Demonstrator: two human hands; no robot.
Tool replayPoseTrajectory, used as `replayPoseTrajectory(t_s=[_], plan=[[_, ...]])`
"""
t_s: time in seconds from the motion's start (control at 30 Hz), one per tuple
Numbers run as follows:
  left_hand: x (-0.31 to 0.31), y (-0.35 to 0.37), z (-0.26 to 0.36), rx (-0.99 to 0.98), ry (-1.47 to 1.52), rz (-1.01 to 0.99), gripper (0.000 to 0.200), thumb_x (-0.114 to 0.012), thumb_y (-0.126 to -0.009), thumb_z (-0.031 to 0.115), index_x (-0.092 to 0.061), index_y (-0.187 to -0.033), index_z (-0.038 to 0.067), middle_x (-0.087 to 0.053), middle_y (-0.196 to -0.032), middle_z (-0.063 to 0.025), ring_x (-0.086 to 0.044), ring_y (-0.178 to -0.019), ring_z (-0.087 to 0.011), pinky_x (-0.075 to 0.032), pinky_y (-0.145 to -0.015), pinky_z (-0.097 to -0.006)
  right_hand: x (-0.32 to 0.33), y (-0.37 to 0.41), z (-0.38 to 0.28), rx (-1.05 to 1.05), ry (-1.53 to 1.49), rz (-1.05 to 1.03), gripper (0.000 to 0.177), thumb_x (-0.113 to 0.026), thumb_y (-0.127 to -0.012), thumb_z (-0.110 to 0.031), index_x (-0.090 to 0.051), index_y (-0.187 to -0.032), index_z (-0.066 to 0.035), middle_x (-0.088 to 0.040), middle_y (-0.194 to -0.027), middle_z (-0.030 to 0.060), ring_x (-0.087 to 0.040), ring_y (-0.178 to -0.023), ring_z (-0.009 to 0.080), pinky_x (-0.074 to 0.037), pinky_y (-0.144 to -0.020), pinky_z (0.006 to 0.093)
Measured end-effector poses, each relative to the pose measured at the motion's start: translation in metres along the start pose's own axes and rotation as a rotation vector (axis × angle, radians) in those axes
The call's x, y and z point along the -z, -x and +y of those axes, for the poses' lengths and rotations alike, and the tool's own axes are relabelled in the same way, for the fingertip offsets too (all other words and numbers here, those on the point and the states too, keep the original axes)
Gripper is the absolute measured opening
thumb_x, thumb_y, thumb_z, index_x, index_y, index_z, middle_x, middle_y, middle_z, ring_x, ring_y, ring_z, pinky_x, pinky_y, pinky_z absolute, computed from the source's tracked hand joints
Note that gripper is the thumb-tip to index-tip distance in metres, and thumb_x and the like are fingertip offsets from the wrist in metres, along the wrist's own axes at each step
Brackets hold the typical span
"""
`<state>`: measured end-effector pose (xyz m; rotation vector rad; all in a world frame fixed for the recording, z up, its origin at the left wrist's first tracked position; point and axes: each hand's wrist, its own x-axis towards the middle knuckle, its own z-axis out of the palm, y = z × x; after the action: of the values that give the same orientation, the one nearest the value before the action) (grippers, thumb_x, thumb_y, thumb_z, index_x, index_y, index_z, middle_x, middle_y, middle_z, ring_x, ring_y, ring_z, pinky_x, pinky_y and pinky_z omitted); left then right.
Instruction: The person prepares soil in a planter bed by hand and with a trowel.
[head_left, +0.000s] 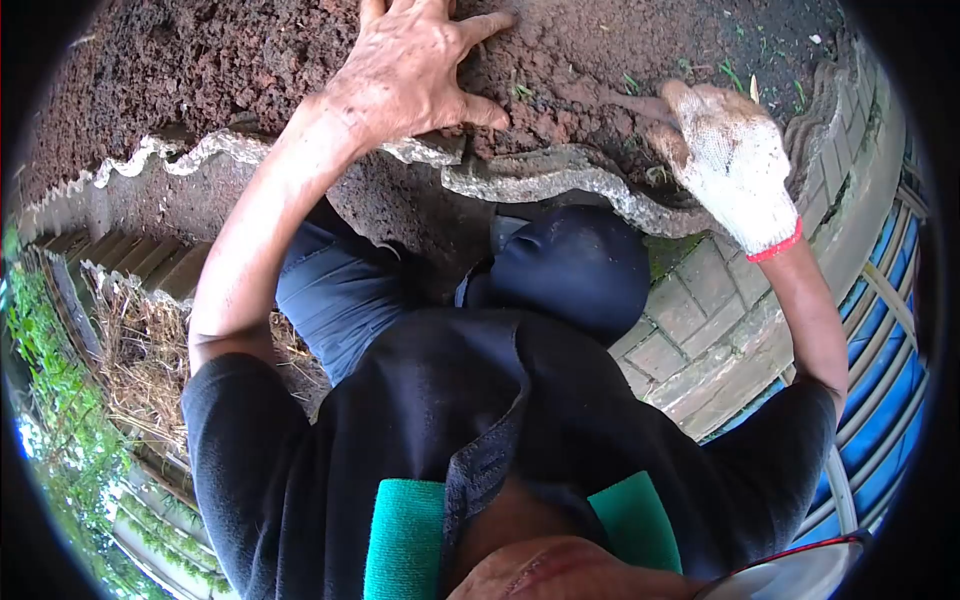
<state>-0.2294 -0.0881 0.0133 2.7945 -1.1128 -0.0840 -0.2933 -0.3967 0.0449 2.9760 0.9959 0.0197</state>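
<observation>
My left hand [410, 75], bare, is at the top of the view, its fingers spread over the dark crumbly soil [240, 60]. The thumb reaches toward the wavy edging of the bed. My right hand [725, 140] wears a white knitted glove with a red cuff, its fingertips brown with dirt. Its fingers are closed around the end of a soil-coloured, stick-like thing [625, 101] that points left along the soil. Dirt hides what kind of thing it is. Beneath both hands runs a wavy grey edging [560, 175], crusted with soil.
My bent knees [590, 265] are close against the edging. A brick-paved strip [690, 310] lies to the right, beside blue panels with pale bars [880, 400]. Dry straw [140, 360] and green plants [50, 370] are at the left. Small grass blades [732, 77] grow in the soil.
</observation>
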Motion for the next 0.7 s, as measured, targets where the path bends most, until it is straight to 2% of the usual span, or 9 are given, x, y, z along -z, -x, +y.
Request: replayPoseTrajectory(t_s=[0.1, 0.17, 0.23, 0.37, 0.4, 0.5, 0.6, 0.63, 0.7], plan=[[-0.003, -0.013, -0.009, -0.054, 0.075, -0.165, 0.053, -0.071, -0.082, 0.046, -0.067, -0.120, 0.009, -0.054, -0.104, -0.0154, -0.052, -0.109, -0.0322, -0.036, -0.095, -0.0472, 0.001, 0.003, -0.002, -0.004, 0.005, 0.052, 0.026, -0.067, -0.081, -0.022, -0.063, -0.101, -0.006, -0.065, -0.084, 0.0129, -0.065, -0.079, 0.0314, -0.052, -0.072, 0.0429], [0.004, -0.019, -0.019, -0.057, 0.134, -0.106, 0.022, -0.067, -0.083, 0.024, -0.069, -0.095, 0.005, -0.058, -0.088, -0.0176, -0.058, -0.093, -0.0351, -0.047, -0.079, -0.0472, 0.004, 0.008, -0.002, -0.042, 0.011, 0.069, 0.029, -0.070, -0.081, -0.025, -0.063, -0.102, -0.007, -0.064, -0.083, 0.0126, -0.066, -0.078, 0.0303, -0.053, -0.072, 0.0415], [0.014, -0.024, -0.030, 0.046, 0.181, 0.107, 0.014, -0.067, -0.082, 0.015, -0.067, -0.086, 0.002, -0.057, -0.082, -0.0197, -0.059, -0.082, -0.0377, -0.048, -0.072, -0.0468, 0.004, 0.016, -0.003, -0.081, -0.002, 0.133, 0.031, -0.072, -0.082, -0.027, -0.063, -0.104, -0.008, -0.064, -0.083, 0.0126, -0.067, -0.078, 0.0297, -0.053, -0.071, 0.0408], [0.023, -0.023, -0.040, 0.222, 0.276, 0.071, 0.038, -0.066, -0.082, 0.016, -0.065, -0.116, -0.003, -0.062, -0.105, -0.0258, -0.060, -0.100, -0.0418, -0.050, -0.087, -0.0457, 0.031, 0.012, 0.003, -0.247, -0.108, 0.209, 0.036, -0.075, -0.084, -0.021, -0.065, -0.116, -0.007, -0.071, -0.105, 0.0127, -0.071, -0.090, 0.0287, -0.056, -0.078, 0.0355], [0.023, -0.020, -0.039, 0.145, 0.252, 0.057, 0.041, -0.066, -0.083, 0.018, -0.064, -0.118, -0.002, -0.061, -0.106, -0.0255, -0.059, -0.102, -0.0416, -0.049, -0.089, -0.0459, 0.033, 0.017, 0.014, -0.097, 0.074, 0.194, 0.035, -0.075, -0.086, -0.023, -0.065, -0.116, -0.008, -0.071, -0.103, 0.0117, -0.071, -0.090, 0.0282, -0.057, -0.078, 0.0353], [0.040, -0.017, -0.025, 0.057, 0.220, -0.201, 0.044, -0.067, -0.086, 0.026, -0.063, -0.119, -0.003, -0.056, -0.108, -0.0217, -0.056, -0.103, -0.0383, -0.047, -0.093, -0.0449, 0.069, 0.018, 0.010, -0.105, 0.082, -0.189, 0.036, -0.074, -0.085, -0.024, -0.064, -0.115, -0.008, -0.070, -0.097, 0.0114, -0.071, -0.086, 0.0274, -0.057, -0.077, 0.0367], [0.040, 0.010, -0.053, 0.062, 0.250, 0.033, 0.046, -0.072, -0.082, 0.026, -0.065, -0.121, 0.001, -0.053, -0.114, -0.0193, -0.056, -0.102, -0.0338, -0.049, -0.089, -0.0438, 0.081, 0.017, 0.003, -0.038, 0.183, -0.283, 0.039, -0.075, -0.083, -0.027, -0.061, -0.113, -0.007, -0.067, -0.086, 0.0112, -0.069, -0.080, 0.0265, -0.056, -0.073, 0.0384], [0.037, 0.025, -0.065, 0.135, 0.339, 0.043, 0.061, -0.076, -0.083, 0.045, -0.062, -0.132, 0.011, -0.054, -0.126, -0.0207, -0.056, -0.119, -0.0354, -0.051, -0.094, -0.0484, 0.079, 0.015, 0.004, 0.002, 0.199, -0.277, 0.040, -0.075, -0.082, -0.028, -0.061, -0.112, -0.006, -0.066, -0.085, 0.0112, -0.068, -0.078, 0.0266, -0.056, -0.072, 0.0387], [0.025, 0.058, -0.074, 0.110, 0.168, 0.123, 0.054, -0.073, -0.087, 0.040, -0.063, -0.131, 0.011, -0.056, -0.130, -0.0209, -0.055, -0.124, -0.0355, -0.050, -0.097, -0.0485, 0.035, -0.007, -0.002, 0.137, 0.083, -0.114, 0.044, -0.075, -0.080, -0.022, -0.060, -0.118, -0.004, -0.066, -0.090, 0.0130, -0.067, -0.081, 0.0295, -0.054, -0.073, 0.0404]])
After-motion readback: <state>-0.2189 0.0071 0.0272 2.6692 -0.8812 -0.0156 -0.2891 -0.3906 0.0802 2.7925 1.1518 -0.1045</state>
